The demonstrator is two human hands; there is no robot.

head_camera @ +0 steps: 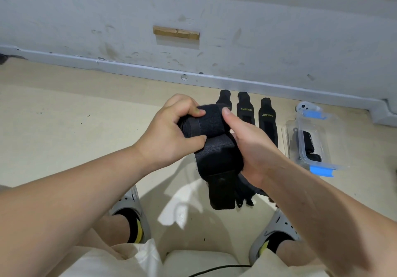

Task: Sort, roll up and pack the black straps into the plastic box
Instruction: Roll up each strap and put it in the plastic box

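A black strap is partly rolled up in the air between my hands; its loose end hangs down toward the floor. My left hand grips the roll from the left, thumb and fingers curled round it. My right hand holds it from the right, thumb on top of the roll. Three flat black straps with yellow lettering lie side by side on the floor behind my hands. To their right stands the clear plastic box with blue clips, dark rolled straps inside it.
A scuffed white wall with a grey skirting runs close behind the straps. The box's clear lid lies at its far end. My two feet in grey clogs rest on the beige floor below my hands. A black cable crosses my lap.
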